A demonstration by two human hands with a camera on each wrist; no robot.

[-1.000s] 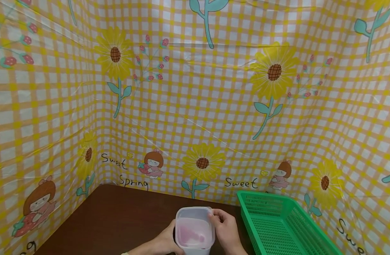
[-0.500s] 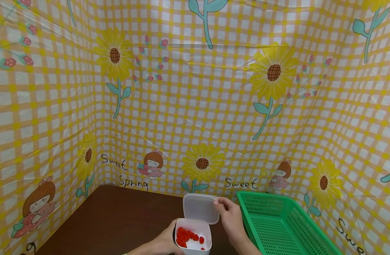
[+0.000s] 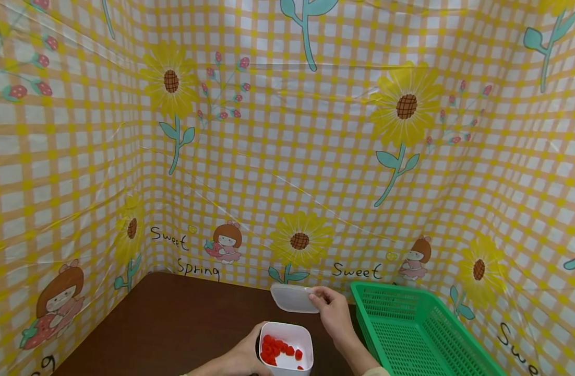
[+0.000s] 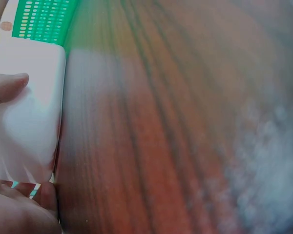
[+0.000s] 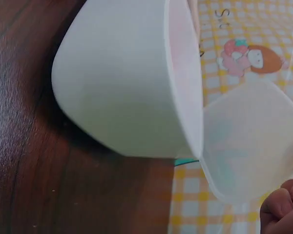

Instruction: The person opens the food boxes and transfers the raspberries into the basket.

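Observation:
A square white plastic tub stands near the front of the table with small, lumpy red pieces heaped toward its left side. My left hand grips the tub around its left wall; in the left wrist view, the thumb and fingers lie against the white wall. Beyond the tub, my right hand pinches the right edge of a translucent lid, held up off the tub and tilted. The right wrist view shows the lid behind the tub's rim, with curled fingers at its edge.
A green perforated basket stands right of the right hand. The dark brown wood-grain table extends to the left. A checked cloth with sunflowers hangs at the back and on both sides.
The right hand has lifted the lid off the tub and moved it up and away toward the back, tipping it flatter. The red pieces are now uncovered. The left hand stays on the tub.

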